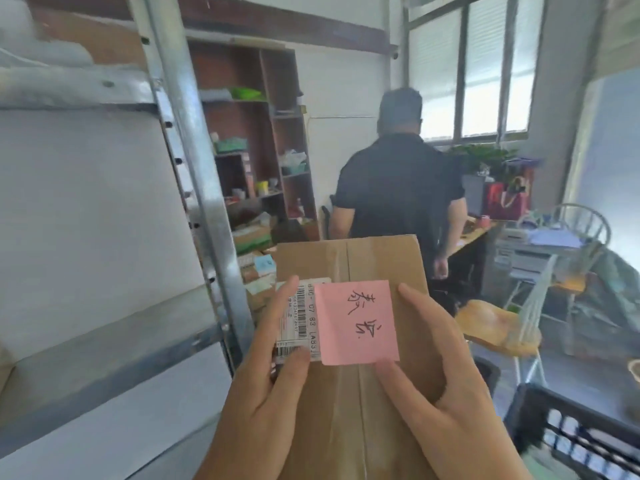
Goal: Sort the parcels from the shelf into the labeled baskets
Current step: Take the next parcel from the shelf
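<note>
A brown cardboard parcel (360, 261) is held up in front of me, its taped top facing the camera. A pink sticky note (356, 322) with handwritten characters and a white barcode label (298, 320) lie on it. My left hand (263, 382) grips the parcel's left edge, thumb on the label. My right hand (446, 386) grips the right side, thumb just below the pink note. A black slatted basket (568, 431) shows at the lower right. The metal shelf (194, 157) stands at my left.
A person in a dark shirt (398, 192) stands ahead with their back to me. A wooden-seat chair (498, 327) is to the right, a cluttered desk (540, 237) behind it. A brown shelving unit (277, 150) and stacked boxes (256, 258) lie beyond the metal shelf.
</note>
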Demonstrator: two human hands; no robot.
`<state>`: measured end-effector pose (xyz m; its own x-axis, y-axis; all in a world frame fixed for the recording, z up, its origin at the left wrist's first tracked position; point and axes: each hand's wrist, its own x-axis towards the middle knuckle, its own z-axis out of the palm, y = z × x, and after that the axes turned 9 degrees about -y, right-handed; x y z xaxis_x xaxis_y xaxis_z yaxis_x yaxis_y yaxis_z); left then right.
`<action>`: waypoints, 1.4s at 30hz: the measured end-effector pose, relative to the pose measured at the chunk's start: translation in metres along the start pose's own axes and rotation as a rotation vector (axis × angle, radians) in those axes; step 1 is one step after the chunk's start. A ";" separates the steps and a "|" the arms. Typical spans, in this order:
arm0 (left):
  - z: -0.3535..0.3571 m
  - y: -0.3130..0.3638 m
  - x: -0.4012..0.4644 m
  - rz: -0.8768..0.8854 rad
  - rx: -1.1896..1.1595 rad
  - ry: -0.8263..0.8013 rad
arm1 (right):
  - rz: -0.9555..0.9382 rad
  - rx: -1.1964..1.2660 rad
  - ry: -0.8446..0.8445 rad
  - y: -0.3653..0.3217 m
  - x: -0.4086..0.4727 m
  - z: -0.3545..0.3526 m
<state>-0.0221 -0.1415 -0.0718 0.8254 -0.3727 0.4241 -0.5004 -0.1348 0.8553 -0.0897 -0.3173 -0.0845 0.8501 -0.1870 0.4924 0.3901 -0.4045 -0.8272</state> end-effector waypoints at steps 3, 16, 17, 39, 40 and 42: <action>0.034 -0.003 0.004 -0.011 0.068 -0.087 | 0.075 -0.051 0.048 0.023 -0.016 -0.022; 0.163 -0.074 0.019 0.113 0.009 -0.662 | 0.675 -0.521 0.380 0.075 -0.101 -0.058; 0.174 -0.078 0.015 0.106 -0.021 -0.709 | 0.766 -0.562 0.369 0.075 -0.109 -0.057; 0.316 -0.189 0.045 0.210 0.674 -0.914 | 1.327 -0.846 0.465 0.222 -0.168 -0.131; 0.320 -0.197 0.050 0.158 0.769 -0.939 | 1.354 -0.865 0.439 0.233 -0.169 -0.137; 0.324 -0.206 0.055 0.112 0.843 -0.974 | 1.385 -0.906 0.390 0.255 -0.169 -0.144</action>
<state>0.0416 -0.4316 -0.3213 0.4178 -0.8828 -0.2145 -0.8577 -0.4612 0.2274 -0.1846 -0.5175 -0.3396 0.1697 -0.9491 -0.2655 -0.9434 -0.0786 -0.3221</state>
